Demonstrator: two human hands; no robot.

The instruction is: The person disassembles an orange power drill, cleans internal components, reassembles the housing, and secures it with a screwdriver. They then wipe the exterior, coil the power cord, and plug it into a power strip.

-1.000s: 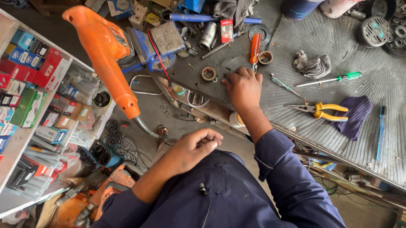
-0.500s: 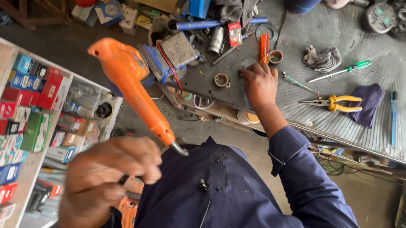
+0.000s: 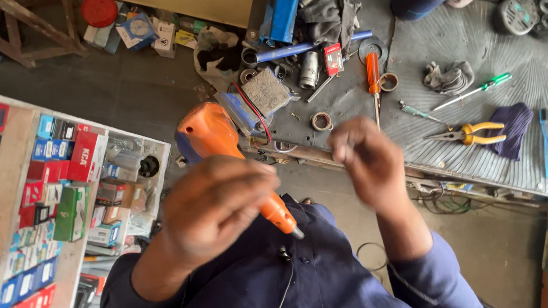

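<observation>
The left hand [image 3: 214, 211] is wrapped tight around the middle of a bright orange plastic power tool [image 3: 222, 150], so the hand is closed on it. The fat end of the tool sticks up past the fingers, and its thin end with a small metal tip points down toward the dark blue shirt [image 3: 315, 287] the person wears. The tool is up in the air, in front of the chest, not on the table. The right hand [image 3: 365, 158] is lifted near it, a little apart, with the fingers curled in. It is blurry, so I cannot tell if it holds something small. Behind the right hand is a grey metal workbench [image 3: 541, 71] with ridges on top. On it, just past the fingers, lies a small metal ring [image 3: 321, 121]. A screwdriver with an orange handle [image 3: 373, 74] lies close by. Farther right are pliers with yellow handles [image 3: 471, 132], a purple cloth [image 3: 512, 124], and a thin green screwdriver [image 3: 478, 90]. A long blue metal bar [image 3: 308, 48] lies near the back. On the left side stands a shelf full of small red, blue and green boxes [image 3: 57, 176].
</observation>
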